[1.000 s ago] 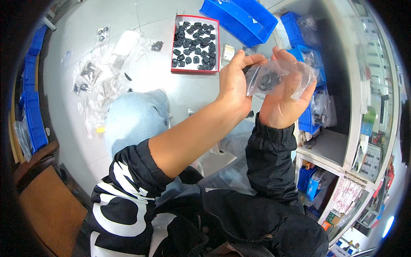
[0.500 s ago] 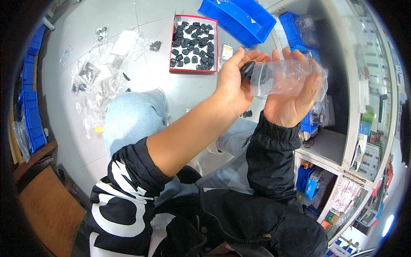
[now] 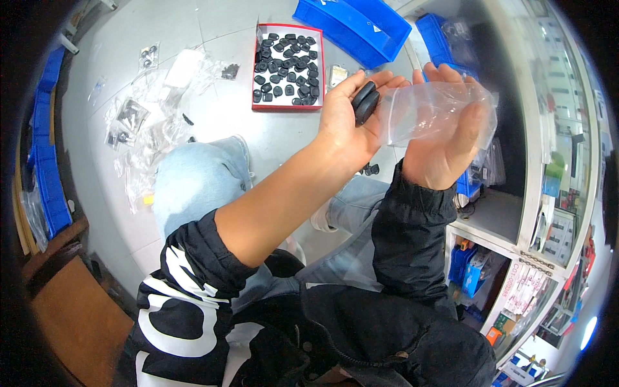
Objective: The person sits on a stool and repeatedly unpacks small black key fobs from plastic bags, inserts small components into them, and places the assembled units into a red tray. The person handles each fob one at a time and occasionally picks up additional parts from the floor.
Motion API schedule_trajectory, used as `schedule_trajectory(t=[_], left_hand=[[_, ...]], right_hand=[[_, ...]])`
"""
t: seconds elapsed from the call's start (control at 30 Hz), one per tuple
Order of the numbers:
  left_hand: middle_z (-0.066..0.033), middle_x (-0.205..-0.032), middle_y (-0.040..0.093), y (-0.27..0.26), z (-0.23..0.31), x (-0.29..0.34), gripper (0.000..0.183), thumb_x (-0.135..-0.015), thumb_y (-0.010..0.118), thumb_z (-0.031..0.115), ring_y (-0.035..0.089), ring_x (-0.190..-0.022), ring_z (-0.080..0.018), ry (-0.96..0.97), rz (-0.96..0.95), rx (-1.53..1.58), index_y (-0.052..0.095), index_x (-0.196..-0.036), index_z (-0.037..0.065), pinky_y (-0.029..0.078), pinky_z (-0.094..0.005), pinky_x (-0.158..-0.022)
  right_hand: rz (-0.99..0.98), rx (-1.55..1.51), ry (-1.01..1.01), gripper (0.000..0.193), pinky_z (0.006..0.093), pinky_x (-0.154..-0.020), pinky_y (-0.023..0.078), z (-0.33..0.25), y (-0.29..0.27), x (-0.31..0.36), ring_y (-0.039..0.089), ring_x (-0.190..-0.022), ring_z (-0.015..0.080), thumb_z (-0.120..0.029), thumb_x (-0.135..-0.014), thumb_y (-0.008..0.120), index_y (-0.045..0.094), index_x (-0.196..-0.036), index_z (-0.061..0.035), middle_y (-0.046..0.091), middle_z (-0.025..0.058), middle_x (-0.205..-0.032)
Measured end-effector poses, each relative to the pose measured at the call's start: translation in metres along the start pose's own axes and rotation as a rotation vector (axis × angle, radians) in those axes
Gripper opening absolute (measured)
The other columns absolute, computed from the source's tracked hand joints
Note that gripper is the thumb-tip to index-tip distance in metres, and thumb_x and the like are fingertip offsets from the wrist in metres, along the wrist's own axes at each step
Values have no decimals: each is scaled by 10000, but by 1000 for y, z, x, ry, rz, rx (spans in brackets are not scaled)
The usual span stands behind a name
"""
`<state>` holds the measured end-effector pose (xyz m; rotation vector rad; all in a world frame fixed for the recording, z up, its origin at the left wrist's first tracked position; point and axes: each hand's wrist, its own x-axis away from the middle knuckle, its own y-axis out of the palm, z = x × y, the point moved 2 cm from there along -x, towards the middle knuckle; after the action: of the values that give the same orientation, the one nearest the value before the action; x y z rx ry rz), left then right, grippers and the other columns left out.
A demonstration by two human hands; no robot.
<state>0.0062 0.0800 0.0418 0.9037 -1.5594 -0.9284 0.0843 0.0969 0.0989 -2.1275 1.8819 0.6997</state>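
My left hand (image 3: 342,119) is turned palm up with its fingers stretched out. Resting in it are two black rounded plastic pieces (image 3: 365,104), which look like key fobs, one against the other. My right hand (image 3: 445,151) holds a clear plastic bag (image 3: 419,116), its thumb lying over the bag and the fingers behind it. The bag's mouth points toward my left palm, right beside the black pieces. Nothing dark shows inside the bag. Beyond my left hand, a red-edged white box (image 3: 287,108) contains many similar black pieces.
A blue plastic bin (image 3: 358,35) lies past the box. Clear bags with small parts (image 3: 145,126) are spread over the floor at left. A few black pieces (image 3: 370,169) lie below my hands. An open-fronted cabinet (image 3: 493,222) stands close at right, blue bins (image 3: 48,174) far left.
The black pieces were at the bag's mouth, partly covered by it; now they lie uncovered in my left palm. The bag's mouth has come away from them slightly.
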Motion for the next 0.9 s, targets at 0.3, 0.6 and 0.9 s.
schedule_trajectory(t=[0.3,0.6,0.9], left_hand=[[-120,-982,580,-3,1,0,304,-864,398,254,565,-903,-229,-40,-7,-30,531,-977,5,463,-336,-818],[-156,-912,555,-3,1,1,319,-860,393,246,572,-847,-235,8,-72,-26,488,-945,-47,487,-343,-764],[-160,-996,554,-4,9,4,291,-859,407,210,567,-910,-252,6,-73,-33,485,-998,-34,482,-367,-800]], right_hand=[[-88,-17,21,592,402,-814,416,6,-12,-10,551,-889,298,-393,-751,605,374,-1103,24,550,201,-977],[52,-299,325,584,456,-854,409,23,-34,-14,514,-961,310,-434,-761,578,392,-1104,0,514,194,-1042],[-192,-291,240,785,438,-914,365,21,-35,-18,444,-1063,315,-450,-697,637,272,-1255,-37,426,193,-1165]])
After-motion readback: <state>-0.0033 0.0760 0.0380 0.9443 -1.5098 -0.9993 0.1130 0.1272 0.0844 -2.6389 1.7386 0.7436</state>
